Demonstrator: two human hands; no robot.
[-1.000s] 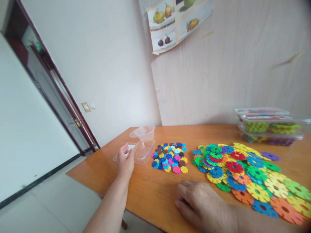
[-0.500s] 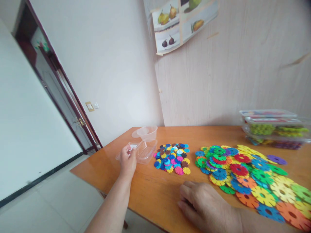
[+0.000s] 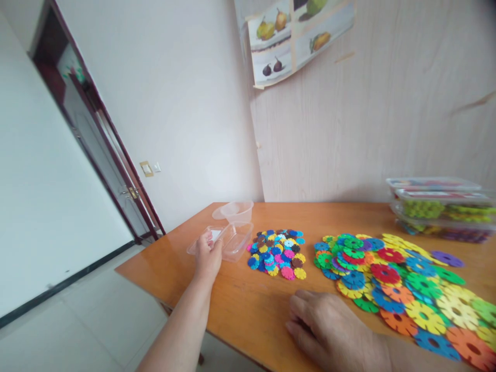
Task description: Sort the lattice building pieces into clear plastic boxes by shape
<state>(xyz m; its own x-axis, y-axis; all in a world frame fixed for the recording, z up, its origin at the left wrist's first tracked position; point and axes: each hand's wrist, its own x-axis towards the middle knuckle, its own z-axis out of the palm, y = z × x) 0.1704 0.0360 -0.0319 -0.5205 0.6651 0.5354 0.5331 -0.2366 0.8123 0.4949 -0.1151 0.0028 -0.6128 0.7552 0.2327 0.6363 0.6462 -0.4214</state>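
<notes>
Nearest the person, at the table's [image 3: 240,310] front edge, the right hand [image 3: 329,330] rests palm down on the bare wood with its fingers loosely curled; it holds nothing, and the big discs lie just beyond its fingertips.

Out toward the table's left corner, the left hand [image 3: 208,254] has its grip closed on the near end of a clear rectangular container [image 3: 235,241], thumb on top, fingers wrapped under the rim. The container looks empty. A flat clear lid [image 3: 201,243] lies touching it on the left side, partly hidden by the hand.

Just right of the container, near the middle of the table, sits a heap of small coloured discs [image 3: 277,253]; well to the right of that, a wide spread of large coloured discs [image 3: 391,281] runs toward the right edge.

Further back, a clear round bowl [image 3: 237,211] stands behind the container, and stacked clear boxes [image 3: 442,206] with pieces inside sit at the far right.

As a judgement: both heaps are still loose on the wood and nothing is in the held container, so the work looks barely begun
</notes>
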